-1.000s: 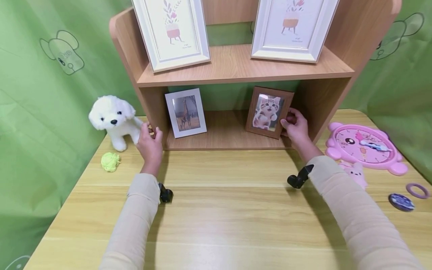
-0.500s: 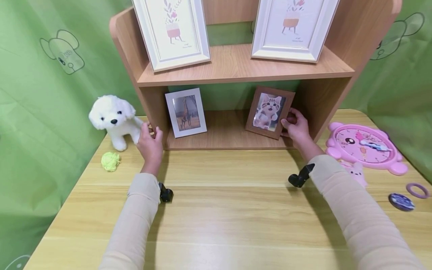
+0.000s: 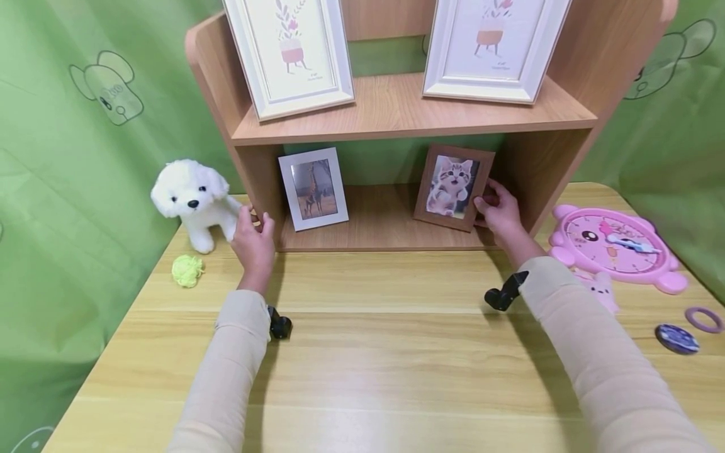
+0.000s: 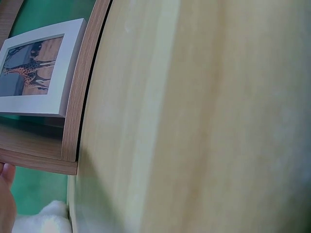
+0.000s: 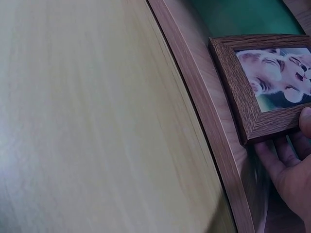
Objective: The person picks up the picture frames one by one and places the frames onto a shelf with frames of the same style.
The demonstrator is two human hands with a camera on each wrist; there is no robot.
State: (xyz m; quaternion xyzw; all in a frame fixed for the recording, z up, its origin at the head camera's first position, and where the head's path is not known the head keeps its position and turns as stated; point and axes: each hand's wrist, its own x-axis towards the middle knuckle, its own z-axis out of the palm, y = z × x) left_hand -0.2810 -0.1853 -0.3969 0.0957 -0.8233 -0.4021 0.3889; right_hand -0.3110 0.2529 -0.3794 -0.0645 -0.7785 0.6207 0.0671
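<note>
In the head view, a brown photo frame (image 3: 472, 182) with a kitten picture stands on the right of the lower shelf. My right hand (image 3: 504, 217) pinches its right edge, thumb in front and fingers behind, as the right wrist view also shows. On the left side of the same shelf stands a white photo frame (image 3: 340, 195) with a giraffe picture. My left hand (image 3: 255, 248) rests against the left side panel of the wooden shelf unit (image 3: 257, 189), holding no loose thing. Most of that hand is outside the left wrist view.
Two larger pale picture frames (image 3: 347, 75) stand on the upper shelf. A white plush dog (image 3: 189, 185) and a yellow-green yarn ball (image 3: 187, 270) are at left. On the right lie a pink toy clock (image 3: 612, 242), a purple ring (image 3: 704, 319) and a dark blue disc (image 3: 677, 338).
The top of the brown photo frame has tipped very slightly to the right, with the right hand still holding it. The left hand stays at the side panel.
</note>
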